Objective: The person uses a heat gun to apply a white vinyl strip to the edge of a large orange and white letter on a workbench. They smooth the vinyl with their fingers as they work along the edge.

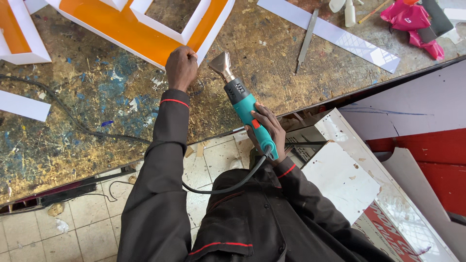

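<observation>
Right hand: the right hand (266,130) is wrapped around the handle of a teal heat gun (242,104), its grip closed on the tool, with the flat metal nozzle aimed at the corner of the sign letter.
Left hand: the left hand (181,67) is balled into a fist and presses on the white edge of the orange-faced channel letter (141,26); I cannot tell whether the grip holds anything or merely bears down.
Risk, heat: the nozzle sits just beside the left knuckles, so a small swing of the gun could scorch the hand.
Risk, material: held too long on one spot, the hot air could warp or blister the letter's white rim or its orange face.
Risk, cord: the black cord (228,183) loops across the person's lap and could snag and jerk the gun off aim.
Letter, position: it lies flat on the paint-spattered wooden surface (97,102), at its far side, its near corner under the left fist.
Letter, look: a glossy orange face with thin, upright white walls, angular in outline, partly cut off by the frame.
Nearby: a metal file (307,40) rests on a white strip (335,34), well apart from both hands.
</observation>
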